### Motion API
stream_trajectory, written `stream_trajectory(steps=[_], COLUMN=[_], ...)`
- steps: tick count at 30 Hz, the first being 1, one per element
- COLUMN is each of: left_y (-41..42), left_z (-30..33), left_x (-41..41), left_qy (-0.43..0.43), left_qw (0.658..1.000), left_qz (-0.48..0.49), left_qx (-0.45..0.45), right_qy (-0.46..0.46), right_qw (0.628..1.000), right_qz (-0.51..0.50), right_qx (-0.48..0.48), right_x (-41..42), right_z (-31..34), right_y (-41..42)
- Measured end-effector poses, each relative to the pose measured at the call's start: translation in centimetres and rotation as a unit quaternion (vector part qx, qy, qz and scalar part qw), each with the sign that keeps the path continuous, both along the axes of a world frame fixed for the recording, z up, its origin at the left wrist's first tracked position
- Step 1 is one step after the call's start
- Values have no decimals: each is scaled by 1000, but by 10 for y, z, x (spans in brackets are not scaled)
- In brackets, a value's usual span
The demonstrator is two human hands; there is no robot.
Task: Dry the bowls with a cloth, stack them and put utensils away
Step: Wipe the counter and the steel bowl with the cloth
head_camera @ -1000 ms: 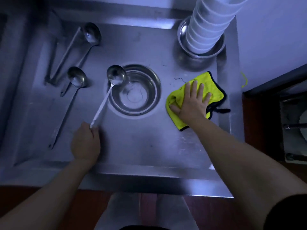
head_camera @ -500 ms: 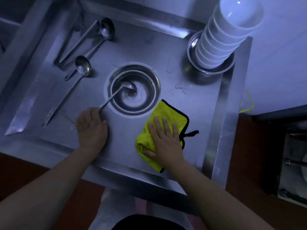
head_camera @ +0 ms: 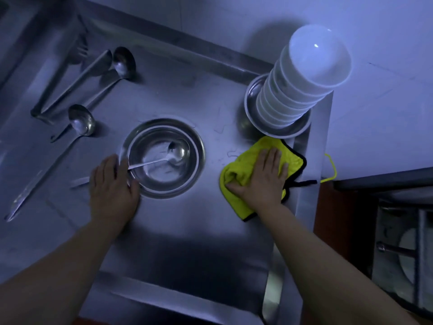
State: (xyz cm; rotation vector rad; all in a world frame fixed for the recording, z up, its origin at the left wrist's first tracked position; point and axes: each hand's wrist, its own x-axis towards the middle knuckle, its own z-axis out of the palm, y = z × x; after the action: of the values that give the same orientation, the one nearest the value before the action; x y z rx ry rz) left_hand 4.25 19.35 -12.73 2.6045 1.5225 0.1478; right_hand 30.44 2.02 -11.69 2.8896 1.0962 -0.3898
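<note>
The right hand (head_camera: pixel 261 178) lies flat, fingers straight and together, pressing on a yellow cloth (head_camera: pixel 239 168) at about 3 o'clock on the steel desk (head_camera: pixel 187 231). The cloth is bunched under the palm, its dark-edged corner and loop poking out toward the raised right rim of the desk. The left hand (head_camera: pixel 112 188) rests palm down at about 9 o'clock from the centre, fingers extended and relaxed, lying over the handle of a ladle (head_camera: pixel 164 158); whether the fingers actually grip that handle cannot be told, since the hand hides it. The ladle's cup sits inside a shallow steel bowl (head_camera: pixel 161 181) near the middle of the desk, and its handle crosses the bowl's left rim, with the end showing just left of the hand.

At about 1 o'clock a tall stack of white bowls (head_camera: pixel 302 83) stands in a steel dish (head_camera: pixel 251 99), leaning toward the camera's right, just beyond the cloth. At 10 to 11 o'clock three more long-handled ladles (head_camera: pixel 82 123) lie on the desk, well apart from both hands, two of them side by side near the back edge and one nearer, its handle running toward 8 o'clock.
</note>
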Motion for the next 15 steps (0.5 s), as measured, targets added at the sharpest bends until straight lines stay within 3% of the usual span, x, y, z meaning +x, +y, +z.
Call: stream_trajectory(steps=[4,9,15], left_y=[5,8,15], left_z=[-2,-15,-20], left_x=[-2,-7,-8], left_qy=[-21,-86,-74], left_qw=[999,984,987], left_qz=[-23,-145,-138], left_qx=[24,51,25], right_qy=[5,8,28], right_qw=[999,994,995], right_qz=[44,100,79], right_qx=[13,39,45], right_x=[-16,-26,2], right_z=[-3,-10,-9], right_y=[17,69,150])
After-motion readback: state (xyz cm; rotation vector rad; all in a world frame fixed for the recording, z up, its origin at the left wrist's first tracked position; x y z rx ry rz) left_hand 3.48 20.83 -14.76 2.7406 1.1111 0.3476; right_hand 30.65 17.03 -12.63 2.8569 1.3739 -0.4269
